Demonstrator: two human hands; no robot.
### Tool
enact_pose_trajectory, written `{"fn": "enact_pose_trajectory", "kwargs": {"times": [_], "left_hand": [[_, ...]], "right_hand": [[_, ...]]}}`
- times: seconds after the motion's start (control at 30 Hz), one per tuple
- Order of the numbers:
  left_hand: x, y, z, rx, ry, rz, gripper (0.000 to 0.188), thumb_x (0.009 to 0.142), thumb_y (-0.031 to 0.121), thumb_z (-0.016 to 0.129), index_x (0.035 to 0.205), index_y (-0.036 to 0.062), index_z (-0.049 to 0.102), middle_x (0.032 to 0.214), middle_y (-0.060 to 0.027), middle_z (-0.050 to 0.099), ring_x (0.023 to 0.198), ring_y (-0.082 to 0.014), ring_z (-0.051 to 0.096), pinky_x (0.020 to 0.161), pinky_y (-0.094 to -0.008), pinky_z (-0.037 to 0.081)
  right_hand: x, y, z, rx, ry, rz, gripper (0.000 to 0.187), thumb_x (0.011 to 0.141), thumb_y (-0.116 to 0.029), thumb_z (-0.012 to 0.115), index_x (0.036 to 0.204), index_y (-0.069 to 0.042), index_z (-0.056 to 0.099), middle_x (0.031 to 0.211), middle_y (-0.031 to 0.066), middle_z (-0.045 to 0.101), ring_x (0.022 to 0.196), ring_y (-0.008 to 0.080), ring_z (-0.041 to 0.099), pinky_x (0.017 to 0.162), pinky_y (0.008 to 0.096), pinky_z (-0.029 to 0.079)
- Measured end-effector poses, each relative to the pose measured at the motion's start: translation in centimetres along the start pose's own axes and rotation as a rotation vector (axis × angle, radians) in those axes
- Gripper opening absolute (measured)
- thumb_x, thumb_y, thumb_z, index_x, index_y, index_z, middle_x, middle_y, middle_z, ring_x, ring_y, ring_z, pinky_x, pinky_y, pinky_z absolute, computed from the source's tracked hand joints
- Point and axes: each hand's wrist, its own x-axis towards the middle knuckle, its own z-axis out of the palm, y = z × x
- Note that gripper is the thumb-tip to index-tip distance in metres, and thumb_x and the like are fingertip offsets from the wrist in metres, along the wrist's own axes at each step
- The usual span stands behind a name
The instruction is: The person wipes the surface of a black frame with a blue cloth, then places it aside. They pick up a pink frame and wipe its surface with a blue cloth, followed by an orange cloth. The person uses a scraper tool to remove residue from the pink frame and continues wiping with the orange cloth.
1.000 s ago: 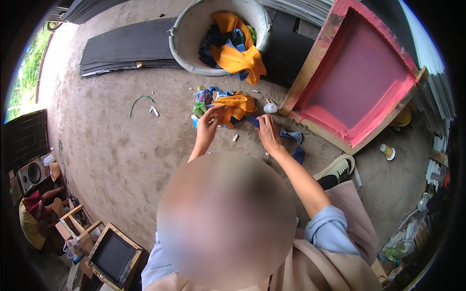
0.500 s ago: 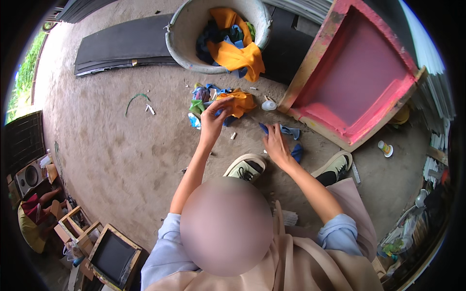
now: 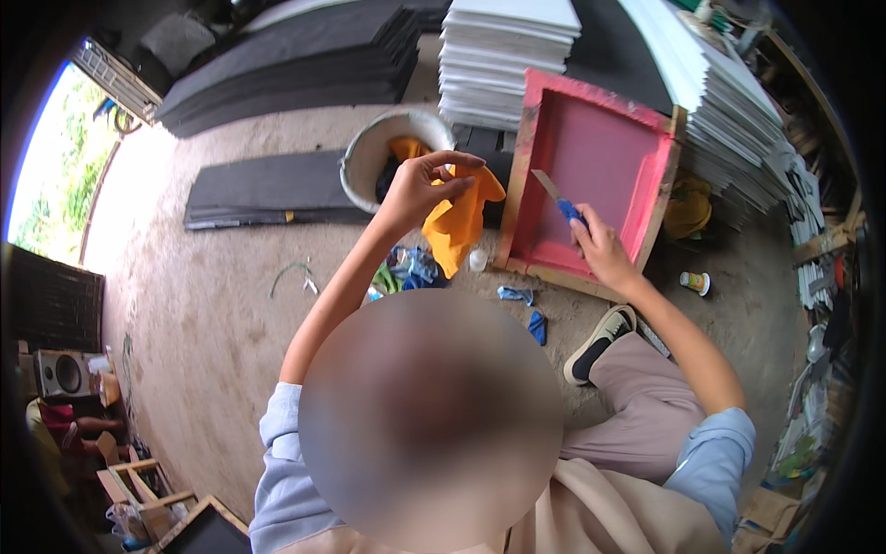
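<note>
My left hand [image 3: 420,192] is raised in front of the bucket, its fingers closed on the upper edge of an orange cloth [image 3: 452,231]. The cloth hangs down in loose folds. In my right hand [image 3: 604,247] is a knife [image 3: 565,203] with a blue handle, its blade tilted up and to the left over the pink-stained screen frame [image 3: 600,90]. Below the cloth lies a pile of blue and green cloth scraps [image 3: 413,268], partly hidden by a blurred round patch. Two small blue scraps lie apart on the floor, a light one [image 3: 515,295] and a darker one [image 3: 537,327].
A whitish bucket [image 3: 367,150] with more orange cloth stands behind my left hand. Stacks of black sheets [image 3: 286,69] and white sheets [image 3: 503,55] are farther back. A small cup [image 3: 695,283] lies at the right. Wooden frames and a speaker [image 3: 65,373] are at the lower left.
My left hand has lifted the orange cloth off the scrap pile. My right hand has risen to the right with the knife, whose blade now shows. The view has tilted farther up.
</note>
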Motion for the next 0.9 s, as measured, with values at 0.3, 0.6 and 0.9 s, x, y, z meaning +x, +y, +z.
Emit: {"fn": "enact_pose_trajectory", "kwargs": {"times": [0.3,0.6,0.9], "left_hand": [[3.2,5.9,3.9,0.157,-0.169,-0.005,0.038,0.079,0.008,0.065,0.117,0.0064,0.060,0.067,0.0019,0.059,0.060,-0.0011,0.051,0.057,-0.0187,0.042],[3.1,6.5,6.6,0.292,-0.182,0.035,0.040,0.075,0.007,0.065,0.115,0.0040,0.058,0.077,-0.0090,0.066,0.065,-0.0124,0.066,0.063,-0.0251,0.052],[3.1,6.9,8.1,0.301,-0.196,0.071,0.040,0.070,-0.002,0.061,0.110,-0.0001,0.059,0.103,-0.0139,0.060,0.069,-0.0176,0.066,0.065,-0.0261,0.055]], "right_hand": [[-1.5,-5.5,-7.8,-0.515,0.005,-0.306,0.022,0.091,-0.021,0.049,0.095,0.000,0.044,0.068,0.0222,0.058,0.070,0.0428,0.058,0.055,0.0480,0.046],[-3.0,-5.0,-5.8,-0.835,0.181,-0.474,0.023,0.090,-0.024,0.052,0.087,-0.003,0.045,0.057,0.0122,0.058,0.053,0.0282,0.062,0.042,0.0354,0.049],[-2.4,-5.2,-4.2,-0.976,0.181,-0.437,0.020,0.087,-0.021,0.055,0.087,-0.004,0.046,0.058,0.0119,0.059,0.053,0.0279,0.063,0.045,0.0363,0.050]]}}
